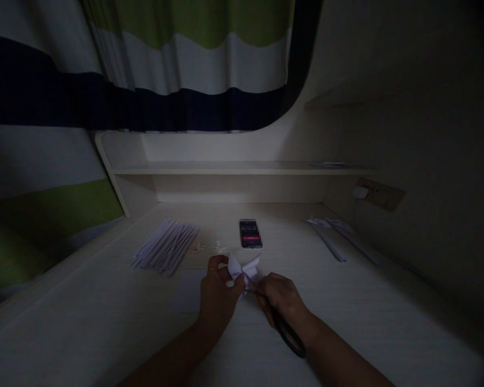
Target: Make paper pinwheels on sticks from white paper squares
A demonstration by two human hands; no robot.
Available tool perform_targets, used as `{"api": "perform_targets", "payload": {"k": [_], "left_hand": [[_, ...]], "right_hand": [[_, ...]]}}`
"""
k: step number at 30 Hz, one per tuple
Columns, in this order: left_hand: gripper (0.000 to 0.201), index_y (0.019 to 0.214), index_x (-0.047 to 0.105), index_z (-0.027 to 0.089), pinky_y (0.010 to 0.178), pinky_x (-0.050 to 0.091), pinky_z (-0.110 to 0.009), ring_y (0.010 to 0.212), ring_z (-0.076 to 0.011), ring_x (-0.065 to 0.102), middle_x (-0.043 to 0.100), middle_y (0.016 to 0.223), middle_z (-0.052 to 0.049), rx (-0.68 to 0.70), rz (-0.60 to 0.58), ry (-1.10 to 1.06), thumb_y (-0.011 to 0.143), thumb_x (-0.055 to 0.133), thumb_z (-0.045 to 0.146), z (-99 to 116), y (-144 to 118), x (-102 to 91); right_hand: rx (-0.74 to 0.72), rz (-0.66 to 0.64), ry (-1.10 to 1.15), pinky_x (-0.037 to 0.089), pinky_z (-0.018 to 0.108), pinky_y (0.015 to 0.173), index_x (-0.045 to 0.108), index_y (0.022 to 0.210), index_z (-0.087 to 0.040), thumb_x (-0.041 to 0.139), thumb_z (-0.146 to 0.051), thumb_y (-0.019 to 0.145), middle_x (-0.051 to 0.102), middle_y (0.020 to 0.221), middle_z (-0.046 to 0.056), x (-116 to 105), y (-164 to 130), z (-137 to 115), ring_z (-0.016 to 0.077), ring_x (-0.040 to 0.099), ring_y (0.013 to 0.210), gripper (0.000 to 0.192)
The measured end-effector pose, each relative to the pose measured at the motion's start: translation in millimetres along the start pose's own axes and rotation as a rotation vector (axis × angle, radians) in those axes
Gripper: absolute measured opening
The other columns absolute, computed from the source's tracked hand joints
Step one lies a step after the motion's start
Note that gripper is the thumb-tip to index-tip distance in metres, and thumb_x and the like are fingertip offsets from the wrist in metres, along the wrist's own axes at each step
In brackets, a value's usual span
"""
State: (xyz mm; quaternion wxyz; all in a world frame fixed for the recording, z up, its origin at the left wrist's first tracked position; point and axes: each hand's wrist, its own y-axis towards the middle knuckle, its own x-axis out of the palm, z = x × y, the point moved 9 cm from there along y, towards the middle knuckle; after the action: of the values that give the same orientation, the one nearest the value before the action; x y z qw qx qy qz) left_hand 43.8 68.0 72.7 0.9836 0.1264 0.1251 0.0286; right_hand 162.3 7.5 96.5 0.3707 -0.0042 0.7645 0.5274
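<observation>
My left hand (220, 295) pinches a white folded-paper pinwheel (236, 266) near its centre, with the thumb on the front. My right hand (282, 298) is closed around scissors (286, 330); their dark looped handle sticks out below the palm towards me. The thin tip of the scissors reaches the lower middle of the pinwheel, beside my left thumb. Whether it touches or pierces the paper is too dark to tell. Partly behind my left hand, a pale square of paper (186, 290) lies flat on the desk.
Several rolled paper sticks (167, 244) lie piled at left. Small white bits (219, 246) are beside them. A phone (250, 234) lies beyond my hands. More paper sticks (328, 242) rest at right, near a wall socket (381, 194). A shelf (234, 171) spans the back.
</observation>
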Motion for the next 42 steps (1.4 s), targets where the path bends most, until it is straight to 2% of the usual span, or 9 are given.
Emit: {"api": "perform_targets", "payload": {"k": [3, 6, 14, 19, 25, 31, 34, 37, 42], "left_hand": [[0.034, 0.09, 0.04, 0.02, 0.052, 0.047, -0.026, 0.059, -0.018, 0.064, 0.068, 0.068, -0.002, 0.0, -0.003, 0.013, 0.062, 0.059, 0.024, 2, -1, -0.7], [0.034, 0.089, 0.04, 0.02, 0.053, 0.047, -0.026, 0.059, -0.0185, 0.064, 0.068, 0.068, -0.002, 0.003, 0.003, 0.032, 0.061, 0.06, 0.024, 4, -1, -1.6], [0.031, 0.087, 0.04, 0.022, 0.057, 0.047, -0.026, 0.062, -0.0183, 0.065, 0.068, 0.068, -0.001, 0.031, 0.065, 0.071, 0.063, 0.059, 0.025, 10, -3, -6.2], [0.031, 0.088, 0.039, 0.022, 0.056, 0.046, -0.025, 0.062, -0.0172, 0.065, 0.068, 0.068, 0.0, 0.017, 0.08, 0.082, 0.063, 0.057, 0.025, 9, -3, -7.0], [0.031, 0.087, 0.04, 0.022, 0.056, 0.046, -0.024, 0.061, -0.017, 0.065, 0.068, 0.068, 0.0, 0.03, 0.088, 0.123, 0.063, 0.058, 0.027, 9, -3, -7.9], [0.028, 0.087, 0.04, 0.022, 0.054, 0.045, -0.024, 0.059, -0.0169, 0.064, 0.068, 0.066, 0.001, 0.049, 0.039, 0.149, 0.063, 0.056, 0.024, 14, -3, -4.3], [0.028, 0.087, 0.04, 0.022, 0.052, 0.044, -0.024, 0.058, -0.0169, 0.064, 0.068, 0.065, 0.001, 0.046, 0.022, 0.153, 0.064, 0.055, 0.023, 15, -4, -2.8], [0.028, 0.087, 0.04, 0.022, 0.051, 0.044, -0.024, 0.057, -0.0169, 0.064, 0.067, 0.065, 0.0, 0.031, 0.002, 0.147, 0.064, 0.055, 0.023, 15, -4, -1.1], [0.029, 0.087, 0.04, 0.022, 0.054, 0.046, -0.025, 0.061, -0.0176, 0.064, 0.068, 0.067, -0.001, 0.023, 0.046, 0.124, 0.063, 0.056, 0.024, 14, -3, -5.2]], "right_hand": [[-0.107, -0.063, -0.007, 0.041, 0.026, 0.054, 0.049, 0.072, -0.019, 0.041, -0.013, 0.079, 0.056, 0.061, 0.002, 0, 2, -5, 0.0128, 0.049, 0.052, 0.012], [-0.061, 0.01, 0.044, 0.042, 0.025, 0.052, 0.049, 0.072, -0.019, 0.042, -0.014, 0.078, 0.057, 0.06, 0.003, -5, 3, -4, 0.0129, 0.051, 0.053, 0.01], [0.82, 0.195, 0.49, 0.035, 0.018, 0.038, 0.045, 0.057, -0.019, 0.049, -0.031, 0.078, 0.049, 0.044, -0.005, 13, -23, 36, 0.008, 0.045, 0.037, 0.025], [0.958, 0.328, 0.734, 0.037, 0.02, 0.042, 0.043, 0.058, -0.019, 0.05, -0.035, 0.078, 0.048, 0.041, -0.005, 24, -28, 35, 0.0089, 0.045, 0.037, 0.027], [0.836, 0.267, 0.57, 0.037, 0.02, 0.043, 0.044, 0.058, -0.019, 0.047, -0.03, 0.08, 0.05, 0.044, -0.004, 19, -23, 35, 0.0091, 0.047, 0.04, 0.025], [0.041, 0.096, 0.102, 0.04, 0.024, 0.05, 0.049, 0.069, -0.019, 0.042, -0.014, 0.078, 0.055, 0.058, 0.002, -4, 1, 2, 0.0128, 0.05, 0.052, 0.012], [-0.137, -0.038, 0.075, 0.043, 0.026, 0.057, 0.05, 0.076, -0.018, 0.041, -0.014, 0.08, 0.058, 0.065, 0.004, -1, 2, -2, 0.0135, 0.051, 0.057, 0.011], [-0.086, -0.057, 0.128, 0.043, 0.026, 0.057, 0.05, 0.071, -0.019, 0.043, -0.019, 0.081, 0.059, 0.064, 0.003, 0, 2, 4, 0.013, 0.051, 0.056, 0.012], [0.298, 0.158, 0.186, 0.039, 0.02, 0.043, 0.047, 0.064, -0.019, 0.047, -0.021, 0.079, 0.054, 0.054, 0.0, -1, -6, 18, 0.0103, 0.049, 0.045, 0.016]]}}
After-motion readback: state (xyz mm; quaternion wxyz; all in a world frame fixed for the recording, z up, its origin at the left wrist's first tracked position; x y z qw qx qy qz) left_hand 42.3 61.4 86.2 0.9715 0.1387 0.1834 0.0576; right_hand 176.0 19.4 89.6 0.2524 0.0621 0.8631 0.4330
